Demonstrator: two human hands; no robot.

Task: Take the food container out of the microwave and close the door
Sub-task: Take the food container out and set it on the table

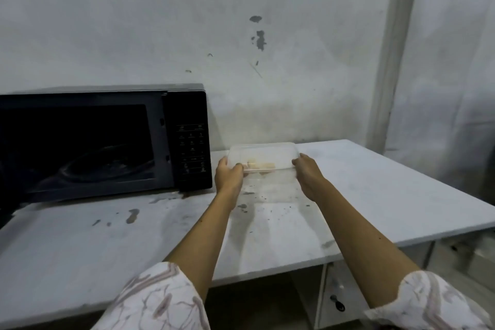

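Table (80, 254): white top, stained and speckled, filling the lower half of the view.
Microwave (101, 139): black, at 9 o'clock on the table, against the wall; door swung open to the left, dark cavity exposed, keypad on its right side.
Left arm: extended forward from 7 o'clock, patterned sleeve (158, 300) at the elbow, forearm bare.
Right arm: extended forward from 5 o'clock, same patterned sleeve, forearm bare.
Left hand (227, 177): closed on the left end of the container, thumb over the rim, fingers beneath.
Right hand (308, 177): closed on the right end, palm inward.
Food container (263, 158): clear plastic, rectangular, lidded, outside the microwave, just right of the keypad at centre of view, held level between both hands; whether resting on the table, cannot tell.
Contents: a few pale pieces of food (261, 166), blurred, kind not discernible.
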